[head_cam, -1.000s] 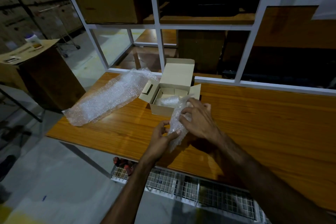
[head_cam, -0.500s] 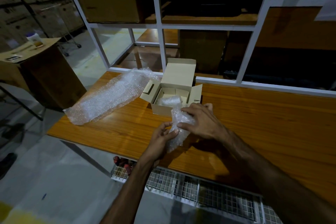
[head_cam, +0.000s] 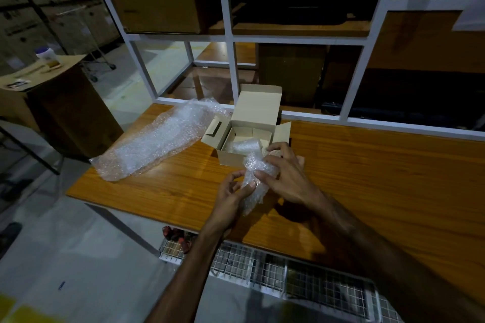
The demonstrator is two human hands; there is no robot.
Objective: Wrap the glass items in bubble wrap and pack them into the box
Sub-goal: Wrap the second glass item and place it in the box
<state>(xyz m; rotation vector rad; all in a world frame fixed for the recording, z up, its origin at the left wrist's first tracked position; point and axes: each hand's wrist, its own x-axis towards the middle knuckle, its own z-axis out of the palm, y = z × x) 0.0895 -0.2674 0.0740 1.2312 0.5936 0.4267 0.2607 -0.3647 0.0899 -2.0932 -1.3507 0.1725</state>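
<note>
On the left part of the orange-brown wooden table (head_cam: 367, 178) a long loose sheet of clear bubble wrap (head_cam: 157, 144) is lain flat, with its near end close to the table edge; it could be dragged off the table if it is caught by an arm. To its right the small open beige cardboard box (head_cam: 252, 136) is stood, and one bundle already wrapped in bubble wrap (head_cam: 245, 145) is seen inside it. Just in front of the box, the half-wrapped bundle of bubble wrap (head_cam: 256, 181) is held between both hands. It is pinched at its lower part by the curled fingers of the left hand (head_cam: 231, 198), and its upper part is gripped by the right hand (head_cam: 286, 178). The glass inside cannot be seen. The wrap looks loose at the bottom, so the glass may slip out and strike the table if the bundle is lifted before the end is closed.
</note>
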